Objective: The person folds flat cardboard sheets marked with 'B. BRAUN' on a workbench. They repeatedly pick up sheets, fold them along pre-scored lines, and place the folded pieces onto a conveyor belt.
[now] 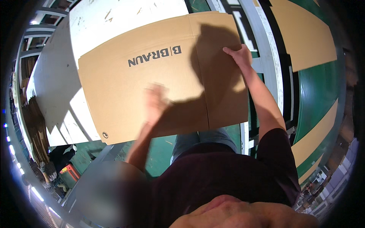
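A flat brown cardboard sheet [114, 95] with dark print and a crease down its right part lies in front of me, overlapping a white tabletop. At its right edge my right hand [240, 57] is closed on the board, thumb on top and the other fingers hidden beneath. My left hand [155, 102] is over the middle of the sheet, smeared by motion, so its fingers cannot be made out. Whether it touches the cardboard is unclear. A dark shadow covers much of the sheet's right side.
The white table [89, 22] extends to the far left. Beyond my right arm runs a grey metal frame [268, 49], then a green surface [317, 91] bearing more cardboard sheets [304, 34]. At lower left, a co-worker [47, 173] is beside a stack of cardboard [35, 129].
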The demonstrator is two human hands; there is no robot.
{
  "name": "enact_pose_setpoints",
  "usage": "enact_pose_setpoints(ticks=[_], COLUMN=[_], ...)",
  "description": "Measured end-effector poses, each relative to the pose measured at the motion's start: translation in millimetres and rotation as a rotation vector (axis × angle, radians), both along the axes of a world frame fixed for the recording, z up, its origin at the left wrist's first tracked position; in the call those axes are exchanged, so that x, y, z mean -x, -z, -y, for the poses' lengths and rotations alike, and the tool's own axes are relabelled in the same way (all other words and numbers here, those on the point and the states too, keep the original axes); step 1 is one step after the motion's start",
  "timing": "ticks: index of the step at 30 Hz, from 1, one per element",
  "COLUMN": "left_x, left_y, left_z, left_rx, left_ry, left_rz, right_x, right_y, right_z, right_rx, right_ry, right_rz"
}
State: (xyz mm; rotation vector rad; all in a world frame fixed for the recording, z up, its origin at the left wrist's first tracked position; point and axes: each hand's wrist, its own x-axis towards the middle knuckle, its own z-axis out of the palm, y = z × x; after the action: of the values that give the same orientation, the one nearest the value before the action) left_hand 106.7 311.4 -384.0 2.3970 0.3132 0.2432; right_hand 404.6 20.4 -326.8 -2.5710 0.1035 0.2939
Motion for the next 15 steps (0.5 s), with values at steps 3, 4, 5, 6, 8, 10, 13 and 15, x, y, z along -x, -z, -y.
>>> enact_pose_setpoints(ticks=[3,4,5,6,8,10,13,15], left_x=[18.5,20.7,22.2,23.5,20.8,11.2,20.5,20.3], left_y=[-75.8,-76.9,-70.8,-65.9,-67.6,-61.5,-51.2,-54.4], left_z=[126.7,143.8,156.5,163.7,163.4,159.1,152.7,151.2], left_rx=[0.068,0.004,-0.055,-0.116,-0.116,-0.128,-0.159,-0.148], left_ry=[0.66,0.629,0.606,0.577,0.604,0.601,0.601,0.629], left_rz=[-0.194,-0.163,-0.135,-0.108,-0.1,-0.061,-0.048,-0.092], right_x=[1.2,2.2,4.0,5.4,5.6,-0.7,-46.5,-116.4], right_y=[-9.8,-17.2,-19.5,-20.5,-20.9,-24.3,-2.4,-14.2], right_z=[-3.7,-8.7,-7.0,-5.8,-2.1,2.7,47.3,104.5], right_rx=[0.153,0.204,0.223,0.223,0.221,0.302,0.15,0.199], right_ry=[0.043,0.056,0.064,0.061,0.059,-0.156,-0.244,-0.081], right_rz=[0.018,0.021,0.059,0.078,0.117,0.181,0.522,0.699])
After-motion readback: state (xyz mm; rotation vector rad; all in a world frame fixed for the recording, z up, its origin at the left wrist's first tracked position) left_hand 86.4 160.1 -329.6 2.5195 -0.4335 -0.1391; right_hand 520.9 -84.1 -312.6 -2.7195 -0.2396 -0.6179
